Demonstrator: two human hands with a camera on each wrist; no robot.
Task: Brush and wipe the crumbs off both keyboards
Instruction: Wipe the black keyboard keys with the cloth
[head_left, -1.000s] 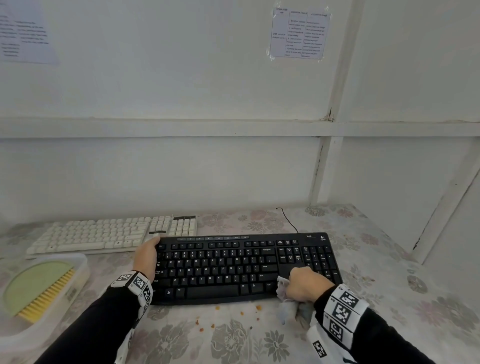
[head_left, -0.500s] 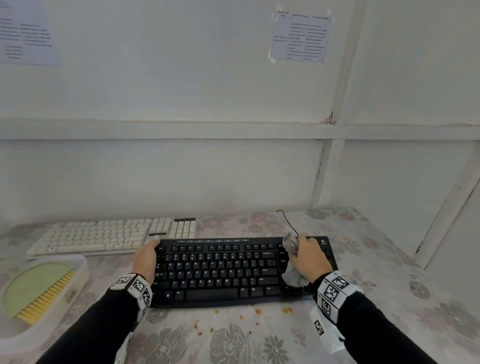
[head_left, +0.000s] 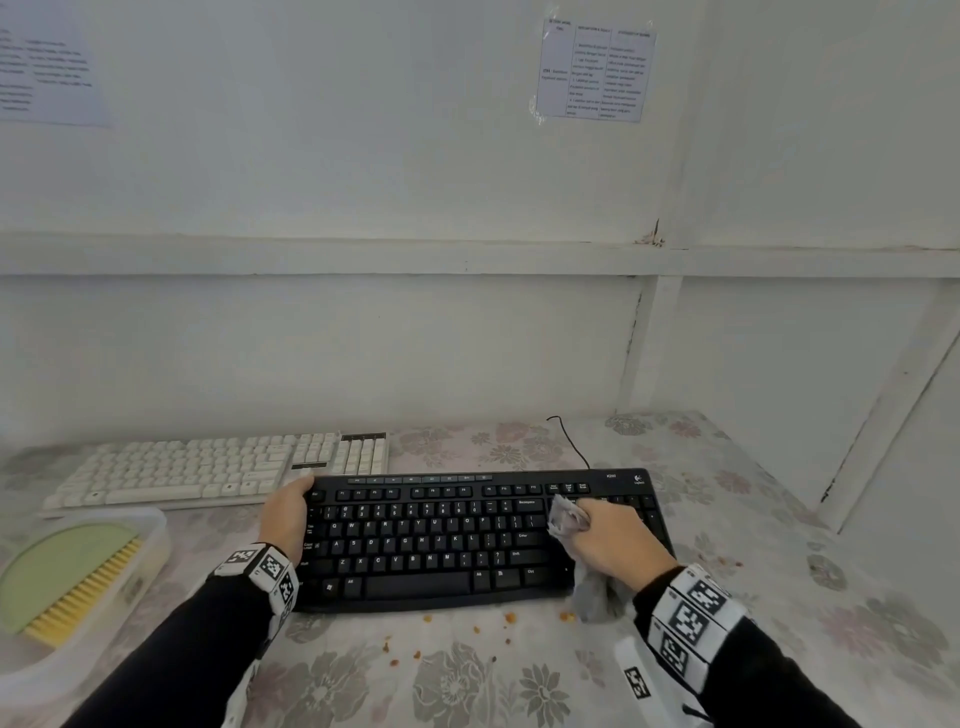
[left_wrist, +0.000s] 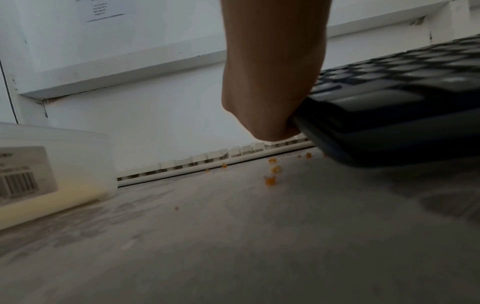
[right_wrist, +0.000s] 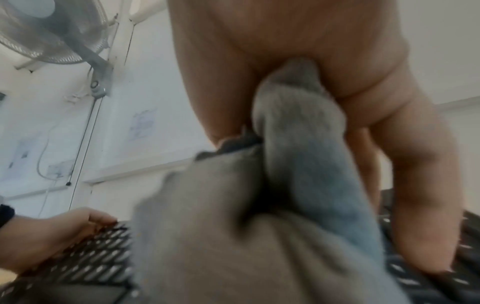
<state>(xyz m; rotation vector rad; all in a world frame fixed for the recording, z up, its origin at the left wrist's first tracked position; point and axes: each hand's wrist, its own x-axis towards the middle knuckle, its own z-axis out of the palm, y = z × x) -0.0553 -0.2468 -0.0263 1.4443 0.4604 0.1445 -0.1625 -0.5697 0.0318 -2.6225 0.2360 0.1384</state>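
A black keyboard (head_left: 431, 535) lies across the middle of the table, with a white keyboard (head_left: 218, 467) behind it to the left. My left hand (head_left: 285, 512) grips the black keyboard's left end (left_wrist: 363, 115), fingers curled round its edge. My right hand (head_left: 608, 540) holds a bunched grey cloth (head_left: 569, 519) on the keys just left of the number pad; the cloth (right_wrist: 259, 226) hangs out of the fist. Orange crumbs (head_left: 511, 617) lie on the tablecloth in front of the black keyboard, and more crumbs (left_wrist: 270, 181) lie beside its left end.
A clear plastic tub (head_left: 156, 535) at the left holds a green brush with yellow bristles (head_left: 83, 597). A black cable (head_left: 569, 441) runs from behind the black keyboard to the wall. White walls close the table's back and right sides. A fan (right_wrist: 52, 30) hangs overhead.
My right hand with the cloth went from the keyboard's front right corner up to its back edge, then came back down and leftward onto the keys. The left hand has stayed put.
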